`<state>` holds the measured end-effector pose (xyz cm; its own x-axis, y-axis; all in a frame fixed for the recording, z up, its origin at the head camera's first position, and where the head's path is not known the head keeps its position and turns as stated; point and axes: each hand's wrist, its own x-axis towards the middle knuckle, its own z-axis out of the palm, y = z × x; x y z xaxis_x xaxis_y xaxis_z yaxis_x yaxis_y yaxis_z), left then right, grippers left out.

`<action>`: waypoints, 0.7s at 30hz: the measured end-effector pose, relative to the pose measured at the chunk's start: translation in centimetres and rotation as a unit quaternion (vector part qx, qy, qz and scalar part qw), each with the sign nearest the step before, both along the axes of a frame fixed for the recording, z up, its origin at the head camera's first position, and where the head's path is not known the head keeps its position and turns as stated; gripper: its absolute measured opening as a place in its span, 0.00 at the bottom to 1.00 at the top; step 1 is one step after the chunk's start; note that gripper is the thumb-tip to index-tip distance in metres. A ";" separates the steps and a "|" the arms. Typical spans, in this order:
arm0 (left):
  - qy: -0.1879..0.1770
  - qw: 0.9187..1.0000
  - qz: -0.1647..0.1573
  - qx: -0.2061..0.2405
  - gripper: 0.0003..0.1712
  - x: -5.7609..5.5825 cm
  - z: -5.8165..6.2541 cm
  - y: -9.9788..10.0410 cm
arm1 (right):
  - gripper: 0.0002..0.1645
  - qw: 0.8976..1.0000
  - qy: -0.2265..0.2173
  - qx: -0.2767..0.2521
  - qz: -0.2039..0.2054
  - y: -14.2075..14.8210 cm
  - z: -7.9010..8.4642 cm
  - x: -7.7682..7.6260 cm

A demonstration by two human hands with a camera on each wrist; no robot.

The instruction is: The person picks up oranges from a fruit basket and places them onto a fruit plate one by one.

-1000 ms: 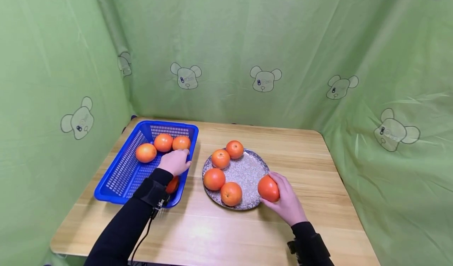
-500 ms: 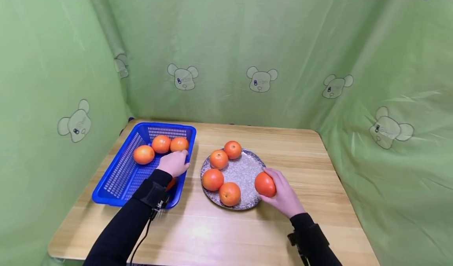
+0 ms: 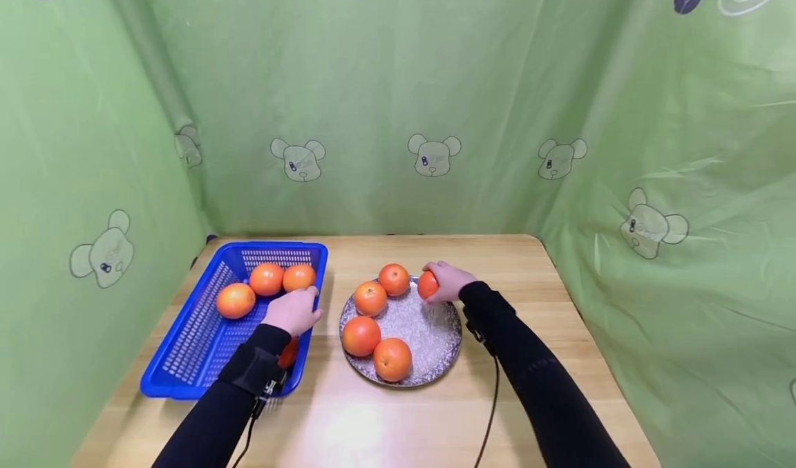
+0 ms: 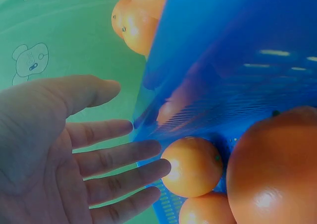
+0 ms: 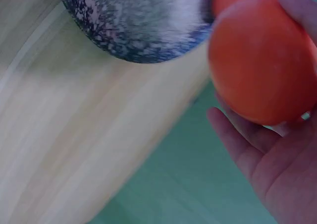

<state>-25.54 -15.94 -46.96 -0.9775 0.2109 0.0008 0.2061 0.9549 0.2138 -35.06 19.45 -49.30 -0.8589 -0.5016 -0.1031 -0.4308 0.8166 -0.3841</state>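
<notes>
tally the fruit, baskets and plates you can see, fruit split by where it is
Basket fruit: 4, one partly hidden by the left sleeve
Plate fruit: 4
Fruit in the right hand, held fruit: 1
Blue basket: 1
Speckled plate: 1
Total: 11 visible, 9 of them fruit

On my end the head view comes in bright, white glare on the table (image 3: 357,426) at six o'clock, soft shadow off the basket (image 3: 229,340) at four. My left wrist feed is hazy, bluish; the right dimmer, its plate (image 5: 133,23) smeared at twelve.
</notes>
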 end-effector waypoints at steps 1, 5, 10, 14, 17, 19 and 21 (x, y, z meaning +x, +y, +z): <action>0.000 1.000 0.001 0.000 0.19 0.1 -0.1 0.1 | 0.46 1.000 0.010 0.009 -0.008 -0.5 -0.9 -0.7; -0.005 1.000 0.003 -0.002 0.19 0.4 -0.5 0.4 | 0.48 0.996 0.058 0.010 -0.060 -2.1 -4.2 -1.9; -0.010 1.000 0.010 -0.005 0.22 0.8 -0.9 0.7 | 0.48 0.985 0.127 -0.010 -0.115 -3.2 -7.4 -0.7; -0.009 1.000 0.013 -0.005 0.21 0.7 -0.9 0.8 | 0.49 0.977 0.174 -0.017 -0.124 -3.3 -9.3 0.2; -0.005 1.000 0.013 -0.006 0.21 0.5 -0.8 0.9 | 0.52 0.973 0.192 -0.037 -0.120 -3.2 -9.8 0.4; -0.002 1.000 0.013 -0.008 0.22 0.3 -0.7 0.8 | 0.55 0.973 0.196 -0.051 -0.111 -3.2 -9.8 0.4; 0.000 1.000 0.013 -0.008 0.24 0.1 -0.4 0.8 | 0.57 0.973 0.200 -0.056 -0.097 -3.0 -9.6 0.2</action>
